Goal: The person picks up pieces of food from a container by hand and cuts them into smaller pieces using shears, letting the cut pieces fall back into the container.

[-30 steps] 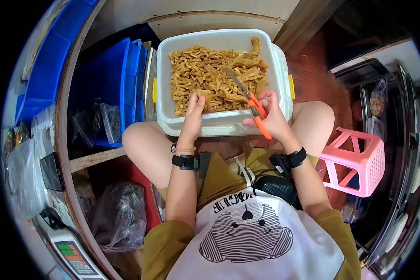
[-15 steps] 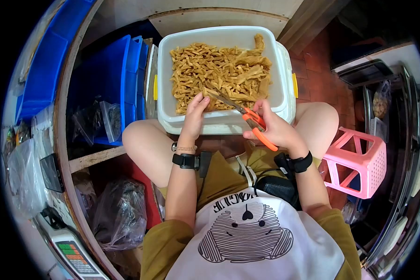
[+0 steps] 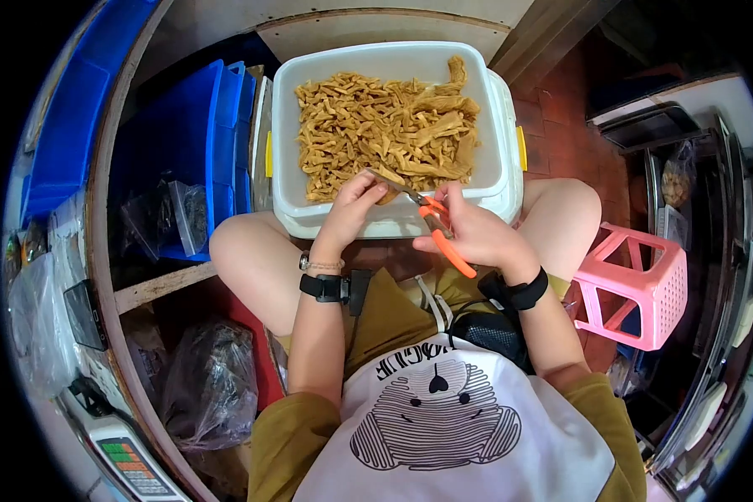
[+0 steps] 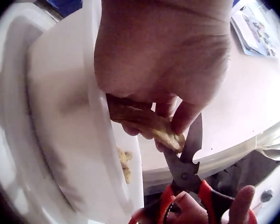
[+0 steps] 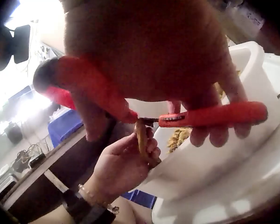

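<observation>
In the left wrist view my left hand (image 4: 163, 56) pinches a folded tan strip (image 4: 154, 128) between thumb and fingers. Orange-handled scissors (image 3: 435, 226) are gripped in my right hand (image 3: 485, 237), their blades parted around the strip's end. Both hands meet over the near rim of a white tub (image 3: 286, 125). Inside the tub lie many short cut tan pieces (image 3: 339, 125), with larger uncut ones (image 3: 443, 130) on its right side. The right wrist view shows the scissors' handles (image 5: 214, 114) spread, with fingers round them.
The tub rests on a white lidded box (image 3: 514, 201) with yellow clips. Blue bins (image 3: 222, 142) stand on the left, above a plastic bag (image 3: 209, 385). A pink stool (image 3: 665, 293) is at the right, near dark racks. A scale (image 3: 130, 460) sits at lower left.
The scissors have moved left and toward the body, and their blades now reach the strip in my left hand. My left hand has turned slightly inward with the strip.
</observation>
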Action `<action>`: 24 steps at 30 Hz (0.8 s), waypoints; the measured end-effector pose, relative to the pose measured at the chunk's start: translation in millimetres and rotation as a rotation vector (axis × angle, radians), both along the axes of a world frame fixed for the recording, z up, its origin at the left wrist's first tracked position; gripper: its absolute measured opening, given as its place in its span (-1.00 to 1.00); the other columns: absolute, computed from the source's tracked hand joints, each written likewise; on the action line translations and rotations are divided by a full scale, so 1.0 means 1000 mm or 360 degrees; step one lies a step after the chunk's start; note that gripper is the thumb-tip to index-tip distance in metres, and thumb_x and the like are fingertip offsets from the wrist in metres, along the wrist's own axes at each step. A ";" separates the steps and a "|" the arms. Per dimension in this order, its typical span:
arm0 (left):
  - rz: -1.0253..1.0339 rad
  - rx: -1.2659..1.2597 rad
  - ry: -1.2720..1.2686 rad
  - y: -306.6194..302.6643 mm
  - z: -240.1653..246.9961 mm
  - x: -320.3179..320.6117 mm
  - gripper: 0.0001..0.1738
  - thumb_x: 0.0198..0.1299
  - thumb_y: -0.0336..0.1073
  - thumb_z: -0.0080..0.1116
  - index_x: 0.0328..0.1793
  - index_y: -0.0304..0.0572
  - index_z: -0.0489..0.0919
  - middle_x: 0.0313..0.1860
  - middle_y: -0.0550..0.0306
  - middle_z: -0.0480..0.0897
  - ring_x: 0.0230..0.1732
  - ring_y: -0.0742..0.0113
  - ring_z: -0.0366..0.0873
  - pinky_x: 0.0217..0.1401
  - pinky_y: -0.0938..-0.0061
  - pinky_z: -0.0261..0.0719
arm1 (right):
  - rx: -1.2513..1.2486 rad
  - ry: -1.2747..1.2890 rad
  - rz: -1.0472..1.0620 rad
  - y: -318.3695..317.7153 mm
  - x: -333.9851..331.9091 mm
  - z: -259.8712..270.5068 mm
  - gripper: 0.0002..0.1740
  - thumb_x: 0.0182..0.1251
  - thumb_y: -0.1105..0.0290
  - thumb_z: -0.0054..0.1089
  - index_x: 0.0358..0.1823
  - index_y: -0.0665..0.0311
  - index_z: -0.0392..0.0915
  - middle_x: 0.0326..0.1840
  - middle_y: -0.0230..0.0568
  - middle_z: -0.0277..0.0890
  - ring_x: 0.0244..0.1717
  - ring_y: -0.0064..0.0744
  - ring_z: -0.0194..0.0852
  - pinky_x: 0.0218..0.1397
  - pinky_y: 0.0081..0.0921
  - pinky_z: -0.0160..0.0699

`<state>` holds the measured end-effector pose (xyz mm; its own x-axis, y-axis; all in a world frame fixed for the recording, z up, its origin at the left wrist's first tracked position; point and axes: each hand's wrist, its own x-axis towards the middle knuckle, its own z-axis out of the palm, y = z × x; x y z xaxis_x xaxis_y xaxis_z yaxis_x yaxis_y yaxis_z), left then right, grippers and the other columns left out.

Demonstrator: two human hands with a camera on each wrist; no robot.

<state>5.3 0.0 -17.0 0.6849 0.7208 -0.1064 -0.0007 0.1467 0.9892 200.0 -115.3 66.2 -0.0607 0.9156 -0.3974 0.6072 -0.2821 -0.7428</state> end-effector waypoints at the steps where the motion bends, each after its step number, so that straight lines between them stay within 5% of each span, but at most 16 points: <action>1: -0.0003 -0.0004 -0.0001 -0.001 0.002 0.000 -0.78 0.34 -0.34 0.01 -0.03 -0.34 0.53 -0.14 0.27 0.58 -0.11 0.55 0.44 0.04 0.62 0.37 | -0.0004 -0.0001 -0.0003 0.000 -0.002 0.001 -0.06 -0.04 -0.22 0.39 0.06 0.39 0.15 -0.30 0.13 0.54 -0.28 0.05 0.57 -0.20 -0.30 0.51; 10: 0.0162 0.0134 0.0054 -0.008 -0.002 0.005 -0.76 0.36 -0.34 -0.02 -0.01 -0.35 0.54 -0.13 0.19 0.61 -0.11 0.49 0.48 0.03 0.53 0.43 | 0.0262 -0.0177 -0.0097 -0.003 -0.001 0.005 0.07 -0.10 -0.17 0.44 0.20 0.42 0.05 -0.11 0.32 0.51 -0.09 0.21 0.55 -0.06 -0.20 0.53; 16: 0.0198 0.0096 0.0142 -0.001 -0.004 -0.001 -0.78 0.41 -0.28 -0.08 -0.06 -0.29 0.49 -0.28 0.33 0.46 -0.24 0.57 0.31 -0.07 0.64 0.33 | 0.0193 -0.0278 -0.0074 0.000 0.002 0.012 -0.12 -0.12 -0.06 0.49 0.03 0.31 0.14 -0.42 0.19 0.53 -0.34 0.24 0.54 -0.29 -0.13 0.50; 19: 0.0331 -0.0034 -0.0155 -0.004 0.000 0.005 -0.79 0.43 -0.25 -0.10 -0.09 -0.25 0.45 -0.29 0.39 0.37 -0.24 0.61 0.22 -0.10 0.67 0.26 | 0.0446 -0.0224 -0.0081 -0.002 0.004 0.007 -0.19 -0.14 -0.02 0.52 -0.08 0.28 0.17 -0.56 0.13 0.49 -0.44 0.23 0.51 -0.39 -0.11 0.46; 22: 0.0300 0.0035 -0.0145 -0.001 -0.011 0.001 -0.80 0.41 -0.25 -0.07 -0.12 -0.23 0.48 -0.29 0.34 0.39 -0.21 0.54 0.25 -0.08 0.61 0.26 | 0.0412 -0.0286 -0.0067 -0.003 0.004 0.013 -0.20 -0.14 -0.06 0.51 -0.10 0.28 0.18 -0.54 0.14 0.49 -0.43 0.21 0.52 -0.40 -0.13 0.46; 24: 0.0178 0.0388 0.0234 0.003 -0.014 -0.004 -0.79 0.38 -0.23 -0.03 -0.15 -0.23 0.51 -0.30 0.23 0.44 -0.20 0.37 0.33 -0.07 0.49 0.28 | 0.0385 -0.0471 -0.0048 -0.004 0.001 0.017 -0.20 -0.14 -0.02 0.53 -0.09 0.26 0.17 -0.57 0.04 0.47 -0.49 0.11 0.50 -0.44 -0.21 0.42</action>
<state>1.6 3.1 -31.4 0.5897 0.8075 -0.0135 0.1425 -0.0876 0.9859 201.5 -119.8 83.1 0.0529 0.9847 -0.1659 0.7995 -0.1413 -0.5838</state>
